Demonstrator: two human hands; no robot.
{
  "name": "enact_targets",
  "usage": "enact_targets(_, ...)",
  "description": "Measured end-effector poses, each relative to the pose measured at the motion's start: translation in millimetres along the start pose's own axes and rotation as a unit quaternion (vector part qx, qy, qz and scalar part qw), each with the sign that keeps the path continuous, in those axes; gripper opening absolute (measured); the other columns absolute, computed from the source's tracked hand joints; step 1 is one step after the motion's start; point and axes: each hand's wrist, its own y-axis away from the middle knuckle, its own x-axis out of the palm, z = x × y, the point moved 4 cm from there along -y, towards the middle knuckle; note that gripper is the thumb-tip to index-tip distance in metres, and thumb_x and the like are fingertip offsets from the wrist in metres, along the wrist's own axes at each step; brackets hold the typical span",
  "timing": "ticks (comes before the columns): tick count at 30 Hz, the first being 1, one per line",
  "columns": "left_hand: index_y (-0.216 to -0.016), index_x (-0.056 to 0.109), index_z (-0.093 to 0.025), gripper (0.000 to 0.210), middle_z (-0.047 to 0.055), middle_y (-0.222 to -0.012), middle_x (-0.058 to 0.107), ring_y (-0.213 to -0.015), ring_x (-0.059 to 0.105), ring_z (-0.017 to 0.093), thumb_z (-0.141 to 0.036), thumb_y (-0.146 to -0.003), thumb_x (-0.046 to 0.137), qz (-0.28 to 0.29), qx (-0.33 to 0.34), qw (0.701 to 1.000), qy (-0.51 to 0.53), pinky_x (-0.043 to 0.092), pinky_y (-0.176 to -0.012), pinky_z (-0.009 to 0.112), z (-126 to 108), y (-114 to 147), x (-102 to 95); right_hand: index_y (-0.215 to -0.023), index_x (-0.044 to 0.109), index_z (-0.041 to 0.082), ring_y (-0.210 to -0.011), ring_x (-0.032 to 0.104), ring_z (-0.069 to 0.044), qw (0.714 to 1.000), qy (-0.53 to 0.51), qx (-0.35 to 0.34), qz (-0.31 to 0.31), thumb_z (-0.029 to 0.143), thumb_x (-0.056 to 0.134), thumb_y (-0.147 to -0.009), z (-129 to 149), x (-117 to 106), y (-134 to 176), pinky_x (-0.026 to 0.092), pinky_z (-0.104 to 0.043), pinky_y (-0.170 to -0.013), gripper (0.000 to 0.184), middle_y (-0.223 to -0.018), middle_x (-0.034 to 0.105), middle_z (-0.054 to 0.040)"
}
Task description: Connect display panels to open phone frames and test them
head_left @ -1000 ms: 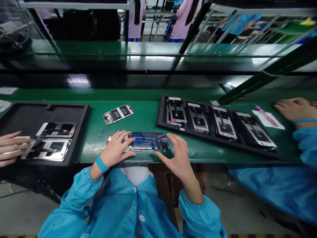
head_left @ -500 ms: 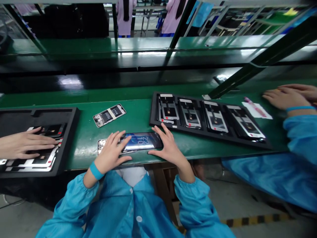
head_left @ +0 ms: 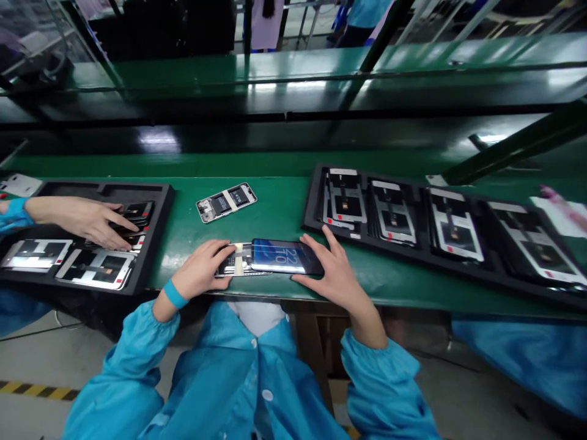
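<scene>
My left hand [head_left: 192, 275] pinches the left end of an opened phone body [head_left: 239, 261], thumb at its near edge and fingertips by a pale tape strip. A phone screen [head_left: 280, 256], lit blue with the digits 22 and 10, lies over the right part of that body. Around the screen's right end my right hand [head_left: 337, 275] is curved, thumb at the near corner, index finger raised off it. Behind them, a second opened phone [head_left: 226, 203] with a battery and a tape strip rests at a slant on the green bench.
On the left stands a black tray [head_left: 158, 226] of phone parts, a co-worker's hand [head_left: 89, 219] reaching into it. A long black compartmented tray [head_left: 380, 245] with stacked screens extends to the right. Beyond it lies white paper [head_left: 554, 214]. A green post [head_left: 509, 143] slants upward there.
My left hand's spread fingers have left the screen and closed on the phone body's left end. The view has swung left. The co-worker's hand has shifted to the tray's back compartment.
</scene>
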Motion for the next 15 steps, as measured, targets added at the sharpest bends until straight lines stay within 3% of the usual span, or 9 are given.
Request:
enact_targets(2, -0.144, 0.046, -0.015, 0.066, 0.019, -0.139, 0.055, -0.127, 0.054, 0.035, -0.031, -0.085, 0.072, 0.000, 0.007, 1.000, 0.018, 0.049, -0.109, 0.052, 1, -4, -1.5, -0.158, 0.033, 0.021, -0.158, 0.010, -0.035, 1.000, 0.003, -0.008, -0.003, 0.058, 0.066, -0.089, 0, 0, 0, 0.029, -0.057, -0.121, 0.085, -0.149, 0.054, -0.0131)
enact_targets(5, -0.154, 0.032, -0.018, 0.080, 0.018, -0.141, 0.054, -0.128, 0.054, 0.033, -0.032, -0.087, 0.073, -0.004, 0.000, 0.999, 0.040, 0.050, -0.108, 0.050, 4, -3, -5.2, -0.158, 0.034, 0.021, -0.158, 0.011, -0.035, 1.000, 0.006, -0.015, -0.006, 0.059, 0.065, -0.089, -1, 1, 0, 0.031, -0.057, -0.121, 0.084, -0.148, 0.054, -0.0137)
enact_targets(8, -0.158, 0.024, -0.019, 0.089, 0.020, -0.149, 0.046, -0.136, 0.049, 0.035, -0.043, -0.089, 0.074, -0.016, -0.012, 0.999, 0.045, 0.046, -0.112, 0.052, 9, 5, -7.7, -0.157, 0.036, 0.021, -0.158, 0.011, -0.035, 1.000, 0.007, -0.012, -0.004, 0.059, 0.064, -0.090, -1, 2, 0, 0.030, -0.057, -0.122, 0.082, -0.147, 0.055, -0.0139)
enact_targets(11, -0.147, 0.041, -0.018, 0.077, 0.021, -0.152, 0.043, -0.141, 0.043, 0.037, -0.055, -0.087, 0.073, -0.041, -0.020, 0.998, 0.046, 0.041, -0.116, 0.055, 13, 14, -8.2, -0.156, 0.037, 0.021, -0.158, 0.010, -0.034, 1.000, 0.006, -0.015, -0.004, 0.058, 0.064, -0.090, 0, 2, -1, 0.029, -0.056, -0.122, 0.080, -0.146, 0.056, -0.0139)
enact_targets(15, -0.119, 0.056, -0.018, 0.049, 0.020, -0.145, 0.050, -0.137, 0.047, 0.036, -0.050, -0.088, 0.073, -0.051, -0.042, 0.996, 0.065, 0.043, -0.114, 0.055, 15, 18, -7.0, -0.155, 0.036, 0.023, -0.155, 0.021, -0.036, 0.999, 0.004, -0.037, -0.009, 0.053, 0.067, -0.089, 1, 1, -4, 0.030, -0.056, -0.121, 0.079, -0.142, 0.058, -0.0136)
